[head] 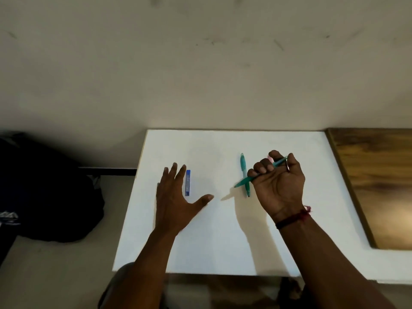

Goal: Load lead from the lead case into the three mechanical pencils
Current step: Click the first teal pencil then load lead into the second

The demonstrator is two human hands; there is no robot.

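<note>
We look down on a pale, scuffed wall [200, 63] that fills the upper half of our view. Below it stands a white table [223, 248], its far edge against the wall. A brown wooden surface [379, 186] adjoins the table on the right. On the left a dark bag [55, 197] slumps on the light floor [55, 275].

Our left hand [174, 197] is spread over the left part of the table, back up, fingers straight and the thumb splayed towards the middle. It holds nothing, and we cannot tell whether the palm touches the surface. Our right hand [278, 184] is turned palm up above the right part of the table, its fingers curled round a teal mechanical pencil [242, 182]. This pencil runs slantwise through the fist, with one end jutting out low on the left and the other past the thumb.

A second teal pencil [243, 163] lies on the table just left of that fist, pointing away from us, and the held one crosses above it. The blue lead case [188, 182] lies flat just beside the left index finger. A red thread band [294, 219] circles the right wrist. Something pink [270, 156] shows behind the curled fingers; we cannot make out what it is.
</note>
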